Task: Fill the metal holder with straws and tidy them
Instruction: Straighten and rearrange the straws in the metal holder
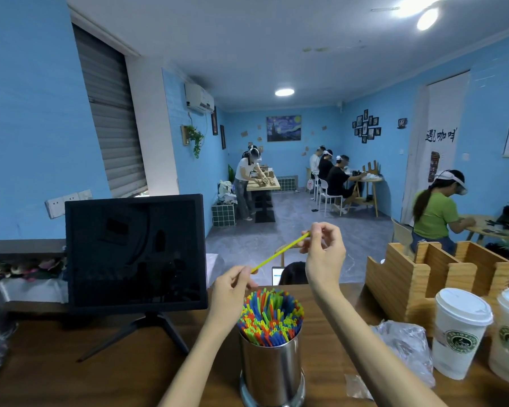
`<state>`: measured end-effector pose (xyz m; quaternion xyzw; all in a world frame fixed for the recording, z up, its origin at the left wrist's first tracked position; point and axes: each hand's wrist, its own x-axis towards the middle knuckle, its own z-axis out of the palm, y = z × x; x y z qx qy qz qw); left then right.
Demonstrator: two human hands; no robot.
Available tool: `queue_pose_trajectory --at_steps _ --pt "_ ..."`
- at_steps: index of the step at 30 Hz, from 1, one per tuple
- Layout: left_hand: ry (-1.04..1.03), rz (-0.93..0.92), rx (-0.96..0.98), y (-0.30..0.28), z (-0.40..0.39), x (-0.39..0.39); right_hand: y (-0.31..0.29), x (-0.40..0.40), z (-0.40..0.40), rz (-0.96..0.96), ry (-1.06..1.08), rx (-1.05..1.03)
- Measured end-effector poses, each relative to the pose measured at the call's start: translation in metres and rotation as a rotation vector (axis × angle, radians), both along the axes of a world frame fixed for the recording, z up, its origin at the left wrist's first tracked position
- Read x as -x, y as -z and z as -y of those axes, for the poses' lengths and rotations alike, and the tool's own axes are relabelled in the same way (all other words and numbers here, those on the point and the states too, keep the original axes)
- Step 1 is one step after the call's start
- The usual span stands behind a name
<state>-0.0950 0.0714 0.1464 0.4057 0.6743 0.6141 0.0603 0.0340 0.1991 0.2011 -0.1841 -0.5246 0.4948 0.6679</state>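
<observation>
Metal holder (272, 368) on the counter (100, 377) appears nearly full. Left hand (232, 292) and right hand (323, 248) each pinch one end of a yellow straw (279, 253); insertion and tidying remain.

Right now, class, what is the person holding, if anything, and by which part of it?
One yellow straw, pinched at both ends: the left hand holds the lower end, the right hand the upper end, above the metal holder.

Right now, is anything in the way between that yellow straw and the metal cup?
Nothing visible. Both hands, left and right, hold the yellow straw in open air just above the cup. The cup is already packed with straws, so free gaps look tight.
</observation>
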Motion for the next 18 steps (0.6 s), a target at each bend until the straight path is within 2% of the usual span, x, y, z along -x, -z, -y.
queue_pose_trajectory --at_steps 2,4,8,12,15,18 --pt "-0.005 0.092 -0.095 -0.002 0.002 0.004 0.007 -0.001 -0.006 0.034 -0.001 0.046" --pt "-0.043 0.209 -0.206 -0.006 0.003 0.010 0.019 -0.001 -0.012 0.146 -0.036 0.045" --pt "-0.151 0.449 -0.461 -0.020 0.009 0.020 0.048 -0.011 -0.025 0.442 -0.250 -0.116" --pt "-0.184 0.425 -0.623 -0.036 0.012 0.017 0.068 -0.015 -0.029 0.814 -0.433 -0.324" --pt "-0.146 0.344 -0.615 -0.044 0.008 0.007 0.068 -0.011 -0.021 0.902 -0.518 -0.351" --pt "-0.076 0.266 -0.529 -0.044 0.003 0.000 0.059 -0.009 -0.019 0.979 -0.545 -0.412"
